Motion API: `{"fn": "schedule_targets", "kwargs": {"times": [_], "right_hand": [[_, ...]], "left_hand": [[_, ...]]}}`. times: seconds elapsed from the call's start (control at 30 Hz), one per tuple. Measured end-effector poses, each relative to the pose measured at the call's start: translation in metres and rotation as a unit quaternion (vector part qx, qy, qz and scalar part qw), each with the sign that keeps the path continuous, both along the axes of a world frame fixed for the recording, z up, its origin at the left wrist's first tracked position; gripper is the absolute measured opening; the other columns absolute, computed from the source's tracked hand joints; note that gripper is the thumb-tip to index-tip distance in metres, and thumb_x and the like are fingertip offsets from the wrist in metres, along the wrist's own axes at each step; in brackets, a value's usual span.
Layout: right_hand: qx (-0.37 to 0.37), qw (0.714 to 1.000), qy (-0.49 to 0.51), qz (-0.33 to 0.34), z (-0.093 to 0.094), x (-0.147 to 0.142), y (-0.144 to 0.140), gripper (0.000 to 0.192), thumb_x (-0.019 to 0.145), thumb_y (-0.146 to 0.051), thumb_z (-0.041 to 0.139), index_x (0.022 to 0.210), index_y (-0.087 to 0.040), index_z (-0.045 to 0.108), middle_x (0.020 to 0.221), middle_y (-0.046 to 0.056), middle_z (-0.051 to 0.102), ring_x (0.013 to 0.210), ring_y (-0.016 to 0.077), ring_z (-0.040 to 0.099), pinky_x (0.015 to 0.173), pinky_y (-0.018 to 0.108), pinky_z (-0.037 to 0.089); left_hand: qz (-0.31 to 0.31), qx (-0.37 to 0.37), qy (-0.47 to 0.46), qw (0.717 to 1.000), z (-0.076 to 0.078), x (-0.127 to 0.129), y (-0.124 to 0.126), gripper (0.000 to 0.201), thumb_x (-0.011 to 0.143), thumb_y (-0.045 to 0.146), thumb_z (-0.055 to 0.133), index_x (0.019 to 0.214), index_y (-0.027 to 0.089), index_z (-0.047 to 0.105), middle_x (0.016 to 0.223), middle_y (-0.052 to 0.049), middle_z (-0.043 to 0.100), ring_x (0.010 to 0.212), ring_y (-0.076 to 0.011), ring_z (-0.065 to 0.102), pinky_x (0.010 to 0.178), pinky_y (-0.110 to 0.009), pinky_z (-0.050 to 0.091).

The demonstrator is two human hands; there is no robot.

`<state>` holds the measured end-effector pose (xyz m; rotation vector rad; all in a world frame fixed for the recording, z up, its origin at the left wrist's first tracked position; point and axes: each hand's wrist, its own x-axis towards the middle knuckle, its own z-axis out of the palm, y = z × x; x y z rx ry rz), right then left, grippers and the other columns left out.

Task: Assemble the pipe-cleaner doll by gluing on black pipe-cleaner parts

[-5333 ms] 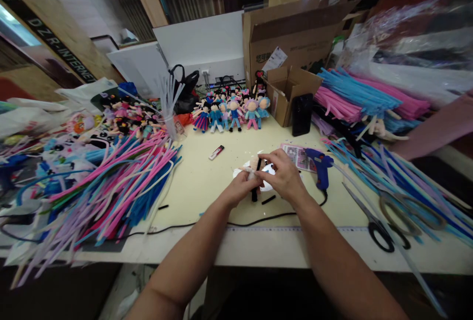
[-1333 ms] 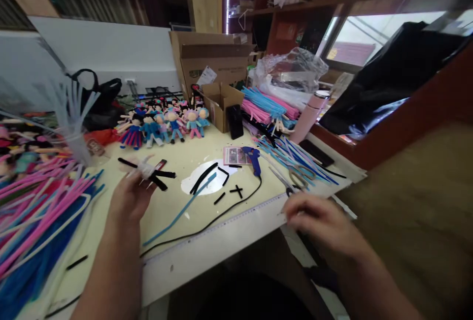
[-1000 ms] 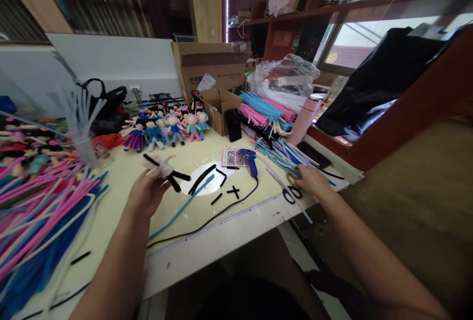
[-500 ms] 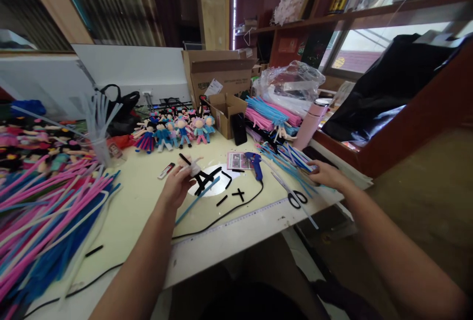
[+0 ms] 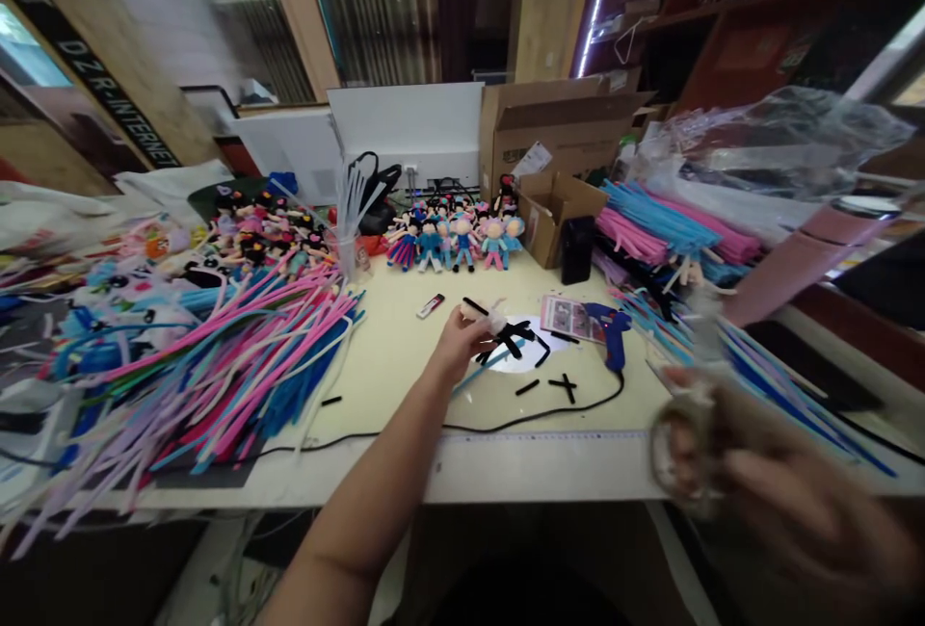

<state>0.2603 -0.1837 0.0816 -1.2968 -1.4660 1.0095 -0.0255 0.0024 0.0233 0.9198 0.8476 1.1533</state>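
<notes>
My left hand [image 5: 454,342] is closed on a small pale doll piece [image 5: 491,321] above the table, with a black pipe cleaner against it. Several black pipe cleaners [image 5: 512,341] and a blue stem lie just beyond its fingers, over a white round patch. To the right, my right hand [image 5: 787,491] is badly smeared by motion near the table's front edge. It appears to grip scissors [image 5: 673,453], of which a ring-shaped handle and a greyish upper part show. Nearer the middle lie a crossed pair of black pieces [image 5: 563,385] and a short black piece [image 5: 527,387].
A blue glue gun [image 5: 613,332] rests by a printed card [image 5: 568,316], its cord crossing the table. Loose pipe cleaners [image 5: 238,356] heap at the left. Finished dolls [image 5: 462,241] stand behind, beside cardboard boxes [image 5: 556,212]. A pink bottle [image 5: 809,255] stands right.
The view has swung right to left, showing more of the left side. My right hand has left the stems at the right and come nearer, the scissors gone from their spot by the ruler.
</notes>
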Motion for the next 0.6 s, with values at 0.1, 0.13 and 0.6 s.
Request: {"fn": "schedule_targets", "kwargs": {"times": [0.1,0.13,0.6], "right_hand": [[-0.105,0.963,0.192,0.156,-0.02,-0.088,0.028,0.05,0.083,-0.038,0.058,0.13,-0.031,0.043,0.082,0.005,0.056,0.066,0.0192,0.058,0.054,0.034,0.045],[-0.127,0.954,0.214,0.17,-0.025,-0.108,0.035,0.048,0.082,-0.035,0.059,0.127,-0.029,0.045,0.085,0.005,0.056,0.065,0.0176,0.058,0.052,0.031,0.044],[-0.196,0.947,0.206,0.148,-0.057,-0.14,0.07,0.051,0.076,-0.036,0.067,0.119,-0.022,0.044,0.094,0.004,0.057,0.073,0.0151,0.058,0.063,0.03,0.044]], "left_hand": [[0.026,0.017,0.033,0.999,-0.001,0.002,-0.002,0.038,0.06,0.022,0.073,0.091,0.019,0.052,0.079,0.0,0.061,0.066,-0.0104,0.059,0.051,-0.018,0.04],[0.035,0.025,0.041,0.998,-0.002,0.003,-0.002,0.037,0.059,0.021,0.073,0.089,0.018,0.052,0.076,0.001,0.059,0.063,-0.0092,0.057,0.048,-0.017,0.036],[-0.065,-0.027,-0.071,0.995,0.006,0.0,-0.006,0.048,0.056,0.016,0.074,0.097,0.02,0.048,0.082,0.001,0.064,0.071,-0.015,0.065,0.066,-0.028,0.05]]}}
